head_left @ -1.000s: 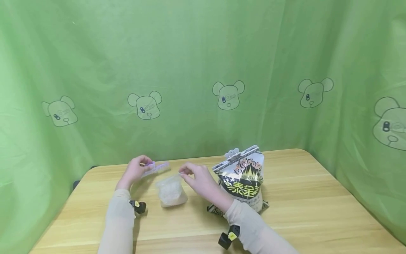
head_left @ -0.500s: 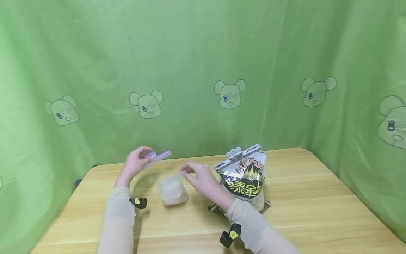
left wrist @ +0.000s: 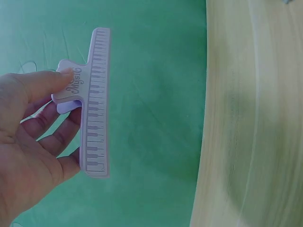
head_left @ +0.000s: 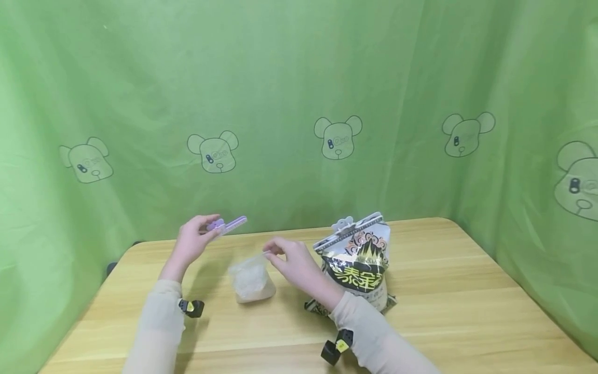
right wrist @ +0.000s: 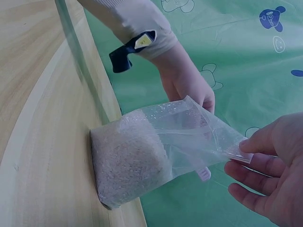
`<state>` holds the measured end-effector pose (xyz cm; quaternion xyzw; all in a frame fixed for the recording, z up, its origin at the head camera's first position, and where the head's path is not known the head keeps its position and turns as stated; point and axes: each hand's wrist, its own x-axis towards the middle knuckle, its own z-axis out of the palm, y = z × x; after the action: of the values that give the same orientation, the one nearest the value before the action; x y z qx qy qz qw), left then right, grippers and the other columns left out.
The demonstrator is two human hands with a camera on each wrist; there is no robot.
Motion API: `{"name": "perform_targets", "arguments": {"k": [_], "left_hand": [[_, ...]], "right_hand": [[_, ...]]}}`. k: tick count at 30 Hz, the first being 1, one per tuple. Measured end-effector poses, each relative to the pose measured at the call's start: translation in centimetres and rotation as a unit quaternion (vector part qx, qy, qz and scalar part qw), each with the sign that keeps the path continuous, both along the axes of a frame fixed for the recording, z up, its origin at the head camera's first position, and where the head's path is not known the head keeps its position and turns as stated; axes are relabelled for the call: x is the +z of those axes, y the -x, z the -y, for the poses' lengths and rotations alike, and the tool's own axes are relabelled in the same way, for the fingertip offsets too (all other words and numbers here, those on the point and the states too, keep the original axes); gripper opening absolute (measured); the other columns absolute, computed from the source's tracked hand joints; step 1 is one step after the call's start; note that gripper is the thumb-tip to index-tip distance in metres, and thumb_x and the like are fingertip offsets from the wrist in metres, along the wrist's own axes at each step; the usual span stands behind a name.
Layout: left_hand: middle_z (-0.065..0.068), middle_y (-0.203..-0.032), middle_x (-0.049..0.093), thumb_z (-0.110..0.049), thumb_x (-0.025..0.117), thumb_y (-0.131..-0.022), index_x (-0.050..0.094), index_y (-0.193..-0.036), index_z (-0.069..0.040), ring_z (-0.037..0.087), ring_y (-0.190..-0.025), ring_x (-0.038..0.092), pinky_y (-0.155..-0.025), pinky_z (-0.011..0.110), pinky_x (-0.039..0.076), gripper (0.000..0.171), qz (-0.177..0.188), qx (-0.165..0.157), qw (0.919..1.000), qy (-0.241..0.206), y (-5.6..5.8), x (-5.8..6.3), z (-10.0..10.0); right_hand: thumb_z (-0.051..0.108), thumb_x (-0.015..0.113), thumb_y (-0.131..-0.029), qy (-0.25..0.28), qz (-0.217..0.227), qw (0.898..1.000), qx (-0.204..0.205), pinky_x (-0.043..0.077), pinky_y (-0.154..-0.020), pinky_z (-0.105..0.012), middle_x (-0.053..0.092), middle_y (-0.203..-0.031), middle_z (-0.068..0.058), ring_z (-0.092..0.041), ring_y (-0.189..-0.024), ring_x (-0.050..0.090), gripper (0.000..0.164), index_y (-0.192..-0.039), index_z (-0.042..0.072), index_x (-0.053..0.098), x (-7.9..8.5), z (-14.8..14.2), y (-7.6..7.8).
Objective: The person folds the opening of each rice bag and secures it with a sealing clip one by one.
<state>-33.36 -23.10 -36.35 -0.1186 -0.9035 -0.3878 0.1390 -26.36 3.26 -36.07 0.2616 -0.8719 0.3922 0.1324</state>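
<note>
Pinched by its handle in my left hand (head_left: 193, 240) is a light purple clip (left wrist: 96, 109) with a long bar printed with piano keys and the word "Music". In the head view it is raised above the table's back left. My right hand (head_left: 294, 262) pinches a top corner of a clear plastic bag (right wrist: 184, 127). White rice (right wrist: 130, 156) fills the bag's lower part, and the bag stands on the table. The clip is behind and left of the bag, apart from it. In the right wrist view the bag partly hides my left hand and the clip.
A larger printed rice bag (head_left: 357, 265) stands right of my right hand, partly behind that forearm. A grey clip (head_left: 348, 229) closes its top. The wooden table (head_left: 448, 301) meets a green curtain (head_left: 280, 78) at the back and sides.
My left hand has lifted the purple clip from near the table surface, then moved slightly left. The right hand keeps its pinch on the bag's corner with little movement.
</note>
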Motion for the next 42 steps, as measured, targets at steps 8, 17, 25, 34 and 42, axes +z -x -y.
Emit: {"name": "perform_targets", "arguments": {"k": [8, 17, 25, 34, 42], "left_hand": [[0.011, -0.110, 0.058, -0.020, 0.063, -0.083, 0.056, -0.118, -0.009, 0.027, -0.098, 0.058, -0.082, 0.038, 0.052, 0.038, -0.040, -0.011, 0.9992, 0.002, -1.7, 0.2, 0.3], [0.007, -0.109, 0.059, -0.032, 0.062, -0.082, 0.057, -0.117, -0.012, 0.022, -0.097, 0.057, -0.081, 0.034, 0.053, 0.040, -0.039, -0.004, 0.9991, -0.014, -3.5, 0.5, 0.7], [0.004, -0.107, 0.060, -0.037, 0.064, -0.080, 0.059, -0.116, -0.017, 0.009, -0.083, 0.060, -0.069, 0.021, 0.053, 0.041, -0.013, -0.010, 0.9978, -0.064, -5.3, 1.0, 1.2], [0.007, -0.111, 0.060, -0.038, 0.066, -0.078, 0.057, -0.117, -0.018, 0.002, -0.087, 0.061, -0.073, 0.021, 0.052, 0.045, 0.025, -0.008, 0.9942, -0.105, -6.5, 1.5, 1.3], [0.000, -0.100, 0.065, -0.038, 0.069, -0.074, 0.058, -0.113, -0.016, 0.008, -0.085, 0.062, -0.073, 0.023, 0.051, 0.047, 0.049, -0.011, 0.9914, -0.121, -7.1, 1.9, 1.3]], "right_hand": [[0.021, 0.058, -0.086, 0.001, -0.009, 1.000, 0.001, 0.051, -0.080, -0.027, 0.069, -0.090, 0.001, -0.012, -0.087, 0.064, 0.014, -0.097, 0.014, 0.062, -0.2, 0.0, 0.1], [0.023, 0.058, -0.086, 0.002, -0.006, 1.000, 0.000, 0.051, -0.081, -0.028, 0.069, -0.091, 0.002, -0.013, -0.088, 0.064, 0.015, -0.098, 0.015, 0.062, -0.3, 0.0, 0.2], [0.023, 0.058, -0.086, -0.001, -0.008, 1.000, -0.002, 0.051, -0.080, -0.028, 0.069, -0.091, 0.002, -0.013, -0.087, 0.064, 0.015, -0.098, 0.015, 0.062, -0.3, 0.0, 0.2], [0.023, 0.058, -0.086, 0.002, -0.006, 1.000, -0.001, 0.052, -0.080, -0.030, 0.069, -0.090, 0.002, -0.013, -0.087, 0.064, 0.015, -0.097, 0.015, 0.062, -0.3, 0.0, 0.2], [0.022, 0.059, -0.085, -0.002, -0.015, 1.000, -0.004, 0.052, -0.080, -0.029, 0.069, -0.089, 0.001, -0.013, -0.086, 0.064, 0.014, -0.096, 0.014, 0.063, -0.2, -0.1, 0.1]]}}
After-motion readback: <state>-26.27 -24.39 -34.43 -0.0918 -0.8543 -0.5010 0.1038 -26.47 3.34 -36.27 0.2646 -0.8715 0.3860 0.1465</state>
